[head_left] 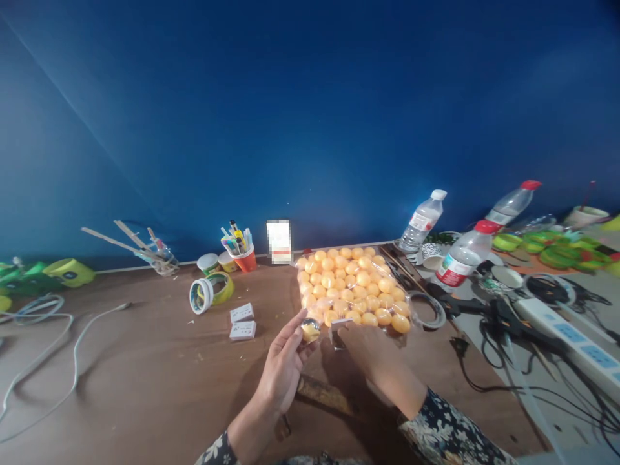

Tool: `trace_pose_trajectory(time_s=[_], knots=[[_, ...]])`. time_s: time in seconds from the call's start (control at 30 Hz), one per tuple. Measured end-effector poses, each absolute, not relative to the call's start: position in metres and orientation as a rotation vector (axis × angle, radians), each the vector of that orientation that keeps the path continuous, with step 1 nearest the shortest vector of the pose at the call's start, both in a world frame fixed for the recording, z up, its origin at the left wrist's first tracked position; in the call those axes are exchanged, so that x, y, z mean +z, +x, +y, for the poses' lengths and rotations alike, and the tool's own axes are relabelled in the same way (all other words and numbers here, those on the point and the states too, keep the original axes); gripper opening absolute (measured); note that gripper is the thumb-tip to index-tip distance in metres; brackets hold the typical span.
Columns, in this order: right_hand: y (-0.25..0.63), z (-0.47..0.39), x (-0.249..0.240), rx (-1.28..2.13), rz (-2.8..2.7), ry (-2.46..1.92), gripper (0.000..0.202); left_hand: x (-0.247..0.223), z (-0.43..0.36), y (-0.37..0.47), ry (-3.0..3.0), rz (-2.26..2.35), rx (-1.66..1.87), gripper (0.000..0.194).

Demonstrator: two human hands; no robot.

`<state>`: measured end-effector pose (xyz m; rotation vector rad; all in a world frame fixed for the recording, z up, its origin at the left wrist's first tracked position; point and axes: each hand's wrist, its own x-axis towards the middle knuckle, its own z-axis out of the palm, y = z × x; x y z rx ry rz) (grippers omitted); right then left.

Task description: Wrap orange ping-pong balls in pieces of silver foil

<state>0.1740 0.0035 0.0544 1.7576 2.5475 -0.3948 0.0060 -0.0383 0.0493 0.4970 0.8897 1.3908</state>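
Observation:
My left hand (285, 360) is closed around a small shiny gold-and-silver ball (310, 330), pinched between thumb and fingers. Close by on the right, my right hand (371, 354) is closed on a small white-edged box (340, 332); its fingers are partly hidden by the back of the hand. Just behind both hands lies a clear plastic bag of orange balls (351, 284). Under my wrists, a brown wooden-looking strip (327, 394) rests on the table. Two small white boxes (242, 330) lie to the left.
Left of the bag are tape rolls (201, 296) and an orange-and-white cup of pens (245, 257). A white cable (75, 352) runs at far left. Plastic bottles (467, 255), black cables and a white power strip (574, 342) crowd the right side.

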Motion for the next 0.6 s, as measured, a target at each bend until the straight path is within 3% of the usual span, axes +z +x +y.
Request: trace_pose_trajectory(time_s=[0.6], knots=[[0.190,0.009,0.046,-0.514,2.629,1.815,0.023,0.051,-0.036,0.009,0.540,0.925,1.354,0.045]])
